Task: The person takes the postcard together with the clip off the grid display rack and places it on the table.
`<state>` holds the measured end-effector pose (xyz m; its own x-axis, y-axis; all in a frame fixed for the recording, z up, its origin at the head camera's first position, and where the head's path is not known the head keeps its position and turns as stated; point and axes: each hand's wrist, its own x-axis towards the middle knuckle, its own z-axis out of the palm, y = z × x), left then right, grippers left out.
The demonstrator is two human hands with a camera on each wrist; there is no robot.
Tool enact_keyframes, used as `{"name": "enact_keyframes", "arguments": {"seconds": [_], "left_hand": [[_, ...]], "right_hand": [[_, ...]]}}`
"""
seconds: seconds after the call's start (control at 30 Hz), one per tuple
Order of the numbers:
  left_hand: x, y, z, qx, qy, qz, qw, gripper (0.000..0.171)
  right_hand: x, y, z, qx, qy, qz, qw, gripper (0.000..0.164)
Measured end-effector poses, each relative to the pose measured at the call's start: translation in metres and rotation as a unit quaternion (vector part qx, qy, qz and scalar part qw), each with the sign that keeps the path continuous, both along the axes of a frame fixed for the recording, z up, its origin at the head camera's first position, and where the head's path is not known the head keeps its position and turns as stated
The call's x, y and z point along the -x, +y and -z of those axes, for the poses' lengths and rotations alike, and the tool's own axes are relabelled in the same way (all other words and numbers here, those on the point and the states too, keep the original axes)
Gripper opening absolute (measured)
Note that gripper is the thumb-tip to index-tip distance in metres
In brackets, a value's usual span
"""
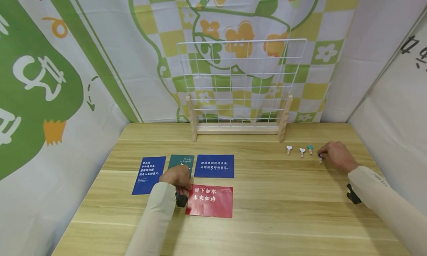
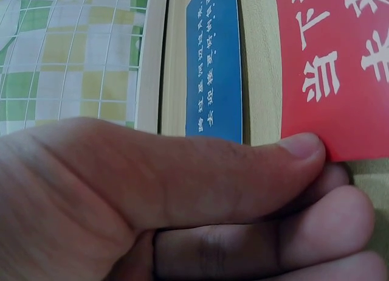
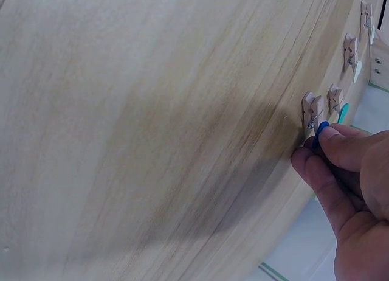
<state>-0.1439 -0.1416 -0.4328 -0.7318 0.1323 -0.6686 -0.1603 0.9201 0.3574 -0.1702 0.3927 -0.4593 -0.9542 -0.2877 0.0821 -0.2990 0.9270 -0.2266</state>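
Observation:
My left hand (image 1: 176, 176) pinches the upper left corner of a red card (image 1: 211, 208) with white writing. In the left wrist view the thumb (image 2: 301, 148) lies on top of that corner, with fingers beneath it. At the far right, my right hand (image 1: 338, 156) holds a small wooden clothespin (image 3: 311, 111) by its blue decorated end, between thumb and fingers. Beside it stand a clothespin with a green heart (image 1: 310, 148) and two with white hearts (image 1: 302, 151). Part of a green card (image 1: 181, 160) is hidden behind my left hand.
Two blue cards lie on the table, one upright card (image 1: 146, 182) at the left and one sideways card (image 1: 215, 170) behind the red one. A white wire grid (image 1: 243, 87) stands at the back in a wooden base (image 1: 238, 130). Printed cloth hangs around the table.

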Motion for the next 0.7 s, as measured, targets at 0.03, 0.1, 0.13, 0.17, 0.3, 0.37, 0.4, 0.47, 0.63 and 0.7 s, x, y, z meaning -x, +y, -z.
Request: {"name": "enact_keyframes", "arguments": {"seconds": [0.03, 0.1, 0.13, 0.17, 0.3, 0.37, 0.4, 0.47, 0.63, 0.7], "left_hand": [[0.0001, 0.0, 0.0003, 0.001, -0.001, -0.001, 1.0, 0.012], [0.0004, -0.0001, 0.0011, 0.001, -0.001, -0.002, 1.0, 0.012], [0.0007, -0.0002, 0.0012, 0.001, -0.002, -0.003, 1.0, 0.012], [0.0008, 0.0, 0.0009, 0.002, -0.003, -0.005, 1.0, 0.013], [0.001, 0.0, -0.0001, 0.002, -0.006, -0.006, 1.0, 0.014], [0.0007, 0.0007, -0.0016, 0.003, -0.009, -0.006, 0.9999, 0.015], [0.0006, 0.0009, -0.002, 0.004, -0.01, -0.007, 0.9999, 0.015], [0.0004, 0.0013, -0.0022, 0.006, -0.012, -0.007, 0.9999, 0.015], [-0.0005, 0.0018, -0.002, 0.013, -0.008, -0.003, 0.9999, 0.013], [-0.0016, 0.0017, -0.0023, 0.017, -0.005, 0.0, 0.9998, 0.013]], "right_hand": [[0.0, 0.0, -0.0003, 0.001, -0.001, 0.0, 1.0, 0.012], [0.0, -0.0001, -0.0008, 0.0, -0.001, -0.001, 1.0, 0.011], [0.0, -0.0001, -0.0009, 0.0, -0.001, -0.002, 1.0, 0.011], [-0.0001, -0.0001, -0.0011, 0.0, -0.001, -0.003, 1.0, 0.011], [0.0001, 0.0002, -0.001, 0.001, 0.004, -0.005, 1.0, 0.011], [-0.0002, 0.0004, -0.0008, 0.001, 0.006, -0.006, 1.0, 0.011], [-0.0002, 0.0006, -0.0006, 0.001, 0.007, -0.006, 1.0, 0.011], [-0.0003, 0.0008, -0.0005, 0.0, 0.009, -0.007, 1.0, 0.011], [-0.0006, 0.0008, -0.0007, 0.0, 0.014, -0.008, 1.0, 0.011], [-0.0007, 0.0005, -0.0009, -0.001, 0.017, -0.008, 1.0, 0.011]]}}
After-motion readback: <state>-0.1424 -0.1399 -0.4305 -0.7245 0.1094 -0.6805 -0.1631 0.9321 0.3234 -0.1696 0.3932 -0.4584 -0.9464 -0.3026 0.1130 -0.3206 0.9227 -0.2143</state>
